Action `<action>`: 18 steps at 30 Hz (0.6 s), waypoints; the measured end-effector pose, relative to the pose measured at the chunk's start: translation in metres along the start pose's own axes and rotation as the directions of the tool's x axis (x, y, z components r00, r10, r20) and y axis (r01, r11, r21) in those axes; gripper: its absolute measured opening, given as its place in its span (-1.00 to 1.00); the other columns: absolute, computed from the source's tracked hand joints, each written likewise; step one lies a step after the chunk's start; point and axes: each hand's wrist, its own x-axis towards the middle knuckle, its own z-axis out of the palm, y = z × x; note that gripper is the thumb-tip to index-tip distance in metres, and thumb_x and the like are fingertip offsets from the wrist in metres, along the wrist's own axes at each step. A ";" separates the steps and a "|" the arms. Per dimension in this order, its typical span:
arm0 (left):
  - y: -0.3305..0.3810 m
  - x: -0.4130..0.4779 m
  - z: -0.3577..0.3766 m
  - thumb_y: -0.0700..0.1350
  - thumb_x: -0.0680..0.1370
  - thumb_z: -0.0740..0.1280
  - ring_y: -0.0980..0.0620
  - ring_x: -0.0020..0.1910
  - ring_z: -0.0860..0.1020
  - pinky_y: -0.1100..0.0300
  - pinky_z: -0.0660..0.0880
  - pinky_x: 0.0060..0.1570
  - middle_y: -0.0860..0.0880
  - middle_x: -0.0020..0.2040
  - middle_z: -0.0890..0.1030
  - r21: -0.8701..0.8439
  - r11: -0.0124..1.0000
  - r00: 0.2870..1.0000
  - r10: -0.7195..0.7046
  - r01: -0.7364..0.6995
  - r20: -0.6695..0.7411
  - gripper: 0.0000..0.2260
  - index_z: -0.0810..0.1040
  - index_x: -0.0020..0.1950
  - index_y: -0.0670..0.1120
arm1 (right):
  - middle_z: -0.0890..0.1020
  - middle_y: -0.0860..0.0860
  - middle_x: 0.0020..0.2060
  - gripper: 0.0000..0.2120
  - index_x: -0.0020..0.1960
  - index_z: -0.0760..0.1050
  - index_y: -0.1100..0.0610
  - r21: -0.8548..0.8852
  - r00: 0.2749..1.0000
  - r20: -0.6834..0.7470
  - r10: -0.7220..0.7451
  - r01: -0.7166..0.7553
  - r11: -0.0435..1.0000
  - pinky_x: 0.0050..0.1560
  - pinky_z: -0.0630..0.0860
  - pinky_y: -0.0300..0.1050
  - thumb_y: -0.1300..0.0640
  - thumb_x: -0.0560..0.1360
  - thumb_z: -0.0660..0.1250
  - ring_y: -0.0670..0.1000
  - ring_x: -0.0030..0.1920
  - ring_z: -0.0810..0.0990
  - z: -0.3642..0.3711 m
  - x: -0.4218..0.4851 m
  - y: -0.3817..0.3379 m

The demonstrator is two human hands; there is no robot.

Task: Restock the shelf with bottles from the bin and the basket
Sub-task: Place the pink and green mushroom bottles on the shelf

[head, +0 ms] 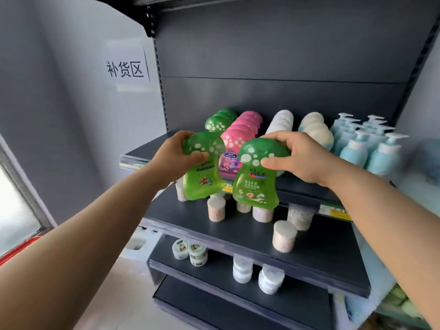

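While both arms reach forward, each hand (pixel 177 154) (pixel 296 154) grips a green bottle (pixel 202 172) (pixel 256 177) by its cap.

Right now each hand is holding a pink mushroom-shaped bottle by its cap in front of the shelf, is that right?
Almost: the held bottles are green, not pink. In the head view the left hand grips one green bottle by its cap, the right hand the other green bottle, before the shelf.

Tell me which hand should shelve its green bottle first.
Left, probably. The left hand holds its green bottle directly before the green row; the right hand holds the other bottle farther over, before the pink row and white row.
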 end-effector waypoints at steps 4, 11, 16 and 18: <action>-0.022 0.038 -0.024 -0.16 0.42 0.49 0.05 -0.09 0.59 0.16 0.55 -0.08 0.05 -0.06 0.59 -0.046 0.999 0.999 0.006 -0.008 -0.040 -0.62 0.46 0.17 0.03 | 0.67 0.07 0.02 -0.58 0.23 0.50 0.15 0.054 0.998 0.042 -0.049 0.047 0.997 0.13 0.56 -0.06 0.29 0.40 0.46 0.01 0.04 0.65 0.012 0.050 -0.004; -0.050 0.109 -0.044 -0.26 0.43 0.46 0.16 -0.19 0.57 0.45 0.53 -0.22 0.07 -0.11 0.58 -0.101 0.995 0.999 0.012 -0.016 -0.032 -0.65 0.49 0.15 -0.03 | 0.68 0.06 -0.01 -0.65 0.13 0.52 0.05 0.148 0.991 0.076 -0.114 0.102 0.984 0.06 0.57 -0.09 0.31 0.41 0.43 0.01 0.00 0.66 0.016 0.135 -0.016; -0.079 0.150 -0.040 -0.29 0.40 0.48 -0.05 -0.04 0.61 0.07 0.57 0.07 -0.05 -0.03 0.61 -0.167 0.986 0.998 -0.021 0.030 0.056 -0.59 0.50 0.21 -0.09 | 0.66 0.00 -0.06 -0.67 0.09 0.51 0.03 0.153 0.988 0.070 -0.137 0.125 0.980 -0.06 0.57 -0.25 0.37 0.42 0.39 -0.10 -0.09 0.65 0.022 0.175 -0.020; -0.091 0.167 -0.036 -0.26 0.38 0.51 -0.10 0.04 0.62 -0.06 0.53 0.15 -0.11 0.04 0.62 -0.185 0.981 0.993 -0.035 0.056 0.115 -0.54 0.49 0.24 -0.11 | 0.66 0.01 -0.06 -0.67 0.11 0.50 0.06 0.151 0.990 0.070 -0.122 0.110 0.982 -0.07 0.56 -0.26 0.37 0.43 0.38 -0.11 -0.09 0.65 0.024 0.186 -0.018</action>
